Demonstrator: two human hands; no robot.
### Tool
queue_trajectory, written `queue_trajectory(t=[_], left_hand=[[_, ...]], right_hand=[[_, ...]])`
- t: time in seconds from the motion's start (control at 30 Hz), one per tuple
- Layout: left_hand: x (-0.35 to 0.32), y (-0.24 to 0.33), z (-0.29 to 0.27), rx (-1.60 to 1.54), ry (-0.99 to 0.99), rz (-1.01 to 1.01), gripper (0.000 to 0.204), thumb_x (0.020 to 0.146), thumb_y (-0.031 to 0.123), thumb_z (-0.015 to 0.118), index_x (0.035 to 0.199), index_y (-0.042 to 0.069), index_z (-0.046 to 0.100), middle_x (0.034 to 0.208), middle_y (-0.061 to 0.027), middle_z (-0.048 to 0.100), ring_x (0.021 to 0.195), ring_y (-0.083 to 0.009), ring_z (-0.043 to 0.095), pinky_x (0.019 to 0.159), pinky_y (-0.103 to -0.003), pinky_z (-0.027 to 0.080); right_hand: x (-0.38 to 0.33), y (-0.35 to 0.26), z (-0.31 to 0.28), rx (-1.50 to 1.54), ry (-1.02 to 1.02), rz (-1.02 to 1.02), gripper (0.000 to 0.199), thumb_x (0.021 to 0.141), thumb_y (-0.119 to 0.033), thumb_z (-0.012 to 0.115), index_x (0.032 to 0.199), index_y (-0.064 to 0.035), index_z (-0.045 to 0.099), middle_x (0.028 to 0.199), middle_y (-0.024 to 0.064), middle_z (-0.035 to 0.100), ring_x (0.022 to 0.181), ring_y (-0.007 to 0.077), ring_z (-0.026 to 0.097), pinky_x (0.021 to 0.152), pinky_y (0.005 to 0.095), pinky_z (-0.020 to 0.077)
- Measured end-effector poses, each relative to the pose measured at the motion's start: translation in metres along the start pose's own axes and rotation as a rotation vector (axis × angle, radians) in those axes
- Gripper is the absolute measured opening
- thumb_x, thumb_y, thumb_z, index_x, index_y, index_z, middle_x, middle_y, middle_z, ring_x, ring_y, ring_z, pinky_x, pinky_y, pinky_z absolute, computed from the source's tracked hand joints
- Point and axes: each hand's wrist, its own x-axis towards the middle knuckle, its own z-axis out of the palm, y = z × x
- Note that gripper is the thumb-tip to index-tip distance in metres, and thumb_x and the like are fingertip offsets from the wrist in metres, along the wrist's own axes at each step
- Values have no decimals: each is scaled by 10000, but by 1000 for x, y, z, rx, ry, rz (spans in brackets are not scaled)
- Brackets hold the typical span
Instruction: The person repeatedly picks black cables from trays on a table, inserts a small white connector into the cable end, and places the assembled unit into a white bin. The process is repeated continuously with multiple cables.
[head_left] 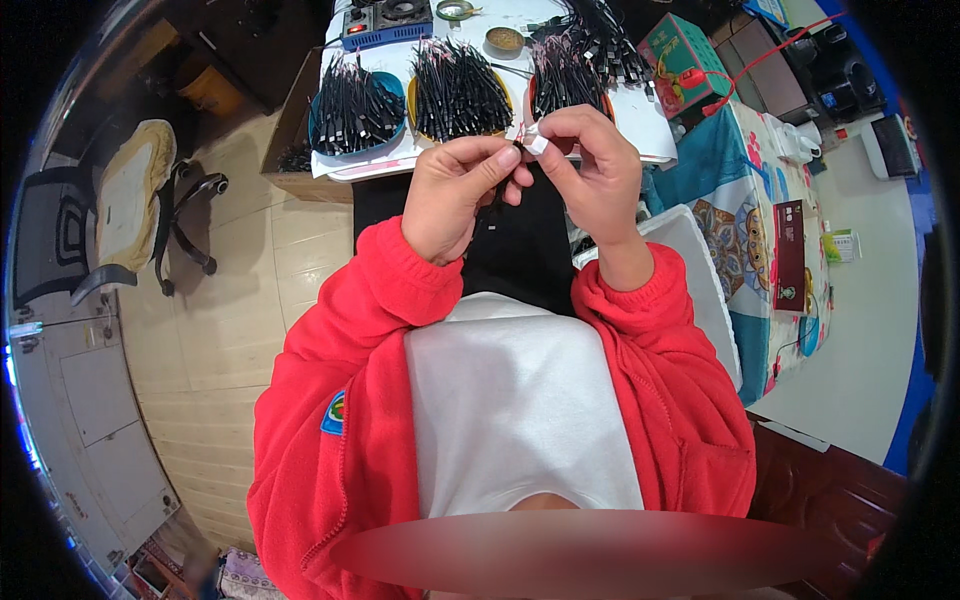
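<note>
Both my hands are raised close together in front of my chest, at the near edge of a white table (pixel 632 145). My left hand (pixel 462 185) pinches a thin black cable (pixel 494 205) between thumb and fingers, and fine reddish wires stick up from its end. The cable's lower part hangs down over dark cloth. My right hand (pixel 600 170) grips a small white block-like piece (pixel 537 144) between thumb and forefinger, right beside the wire ends. Whether the wires touch the block I cannot tell.
Bundles of black cables (pixel 460 90) stand in several bowls along the table, with more cables (pixel 600 45) at the back right. Behind them are a blue heating device (pixel 388 25) and a round tin (pixel 505 40). A white foam box (pixel 700 270) stands right, an office chair (pixel 135 210) left.
</note>
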Motion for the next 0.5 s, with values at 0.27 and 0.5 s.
queue_trajectory(t=[0.27, 0.5], left_hand=[[0, 3, 1, 18, -39, -55, 144, 916, 71, 567, 974, -35, 644, 751, -79, 623, 581, -86, 490, 514, -185, 380], [3, -3, -5, -58, -94, -72, 145, 917, 62, 555, 961, -50, 636, 734, -70, 607, 547, -68, 414, 493, -186, 311]], right_hand=[[-15, 15, 7, 532, 39, 309, 110, 861, -32, 629, 959, 8, 598, 866, 65, 606, 733, 114, 588, 660, 230, 458], [-23, 21, 12, 1280, -118, 638, 147, 927, -120, 546, 1028, -15, 565, 915, 53, 605, 802, 125, 588, 740, 267, 467]])
